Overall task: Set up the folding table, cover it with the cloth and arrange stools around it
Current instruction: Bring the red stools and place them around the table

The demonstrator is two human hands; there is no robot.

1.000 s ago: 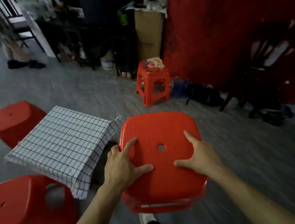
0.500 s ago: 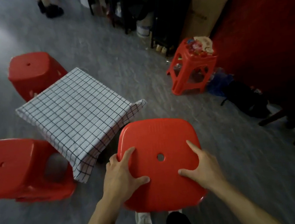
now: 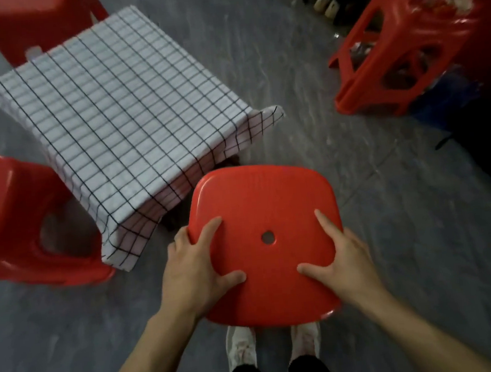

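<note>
Grey streaked floor [image 3: 305,97] all around, and we're looking straight down on it! At the centre-left sits the low table under a white cloth with a black grid [image 3: 118,108], one corner of the cloth drooping toward the right. A red plastic stool [image 3: 18,217] stands just beside the table's left edge, another red stool [image 3: 37,23] at its far side, partly cut off by the frame. Over on the right, well apart, a taller red plastic stool [image 3: 399,53] carries some blurred clutter on top, too soft to identify.

Front and centre: the red square-seated plastic stool with a round hole in its seat [image 3: 264,213], seat facing up, its far edge near the table's near corner. Left hand [image 3: 195,273] grips the seat's left rim, thumb on top, fingers wrapped over the edge. Right hand [image 3: 343,263] clamps the right rim the same way. White shoes [image 3: 242,352] show just below the seat.
</note>
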